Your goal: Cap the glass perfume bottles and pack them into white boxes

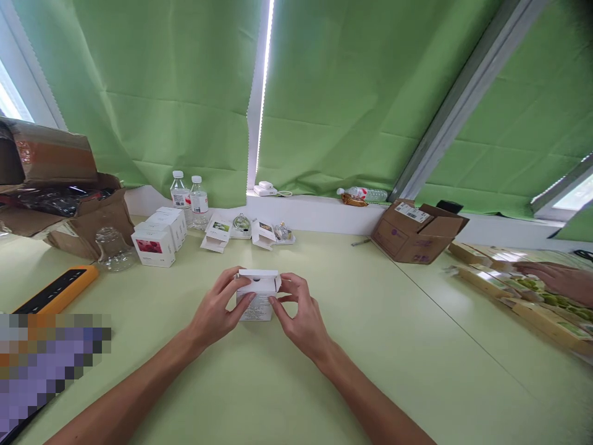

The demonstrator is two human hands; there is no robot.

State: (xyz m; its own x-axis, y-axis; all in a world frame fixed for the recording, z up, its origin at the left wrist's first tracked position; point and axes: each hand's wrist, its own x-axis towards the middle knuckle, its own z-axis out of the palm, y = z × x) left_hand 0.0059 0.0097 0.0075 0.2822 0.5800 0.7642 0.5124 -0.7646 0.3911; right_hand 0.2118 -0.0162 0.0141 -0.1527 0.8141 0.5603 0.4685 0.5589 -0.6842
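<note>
A small white cardboard box (257, 309) with fine print on its near side stands on the table, its top flap raised. My left hand (221, 303) grips the box's left side, thumb on the near face and fingers at the flap. On the other side my right hand (300, 309) holds the right edge between thumb and fingers. What lies inside the box is hidden. Beyond it are an opened white box (217, 233) with a green picture, another opened white box (264, 235), and small glass-like items (282, 232) on a white tray.
Closed white boxes (155, 247) stand at left beside a clear plastic jar (113, 250) and two water bottles (199, 204). An orange power strip (60, 290) lies further left. At right sit a brown carton (417, 235) and another person's hand (560, 281) over long boxes (523, 293).
</note>
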